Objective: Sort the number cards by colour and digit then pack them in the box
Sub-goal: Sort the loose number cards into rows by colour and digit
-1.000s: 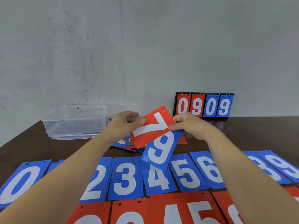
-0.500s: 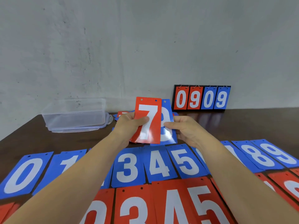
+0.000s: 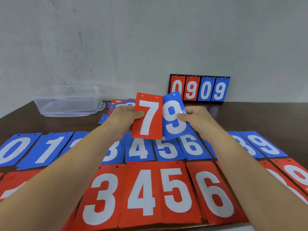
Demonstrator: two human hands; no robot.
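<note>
Sorting looks well along to me. A blue row [image 3: 138,150] runs from 0 at nine o'clock to 9 at three o'clock on the table [image 3: 258,117], and a red row [image 3: 143,194] lies nearer, both partly hidden by the arms. The left hand [image 3: 123,117] pinches a red 7 [image 3: 148,117] and the right hand [image 3: 196,119] pinches a blue 9 [image 3: 174,117], upright and overlapping at twelve o'clock, above the rows. Behind them a loose pile [image 3: 115,103] waits unsorted. Packing isn't begun: the clear box [image 3: 66,102] at ten o'clock looks empty. A scoreboard [image 3: 199,89] stands at one o'clock.
</note>
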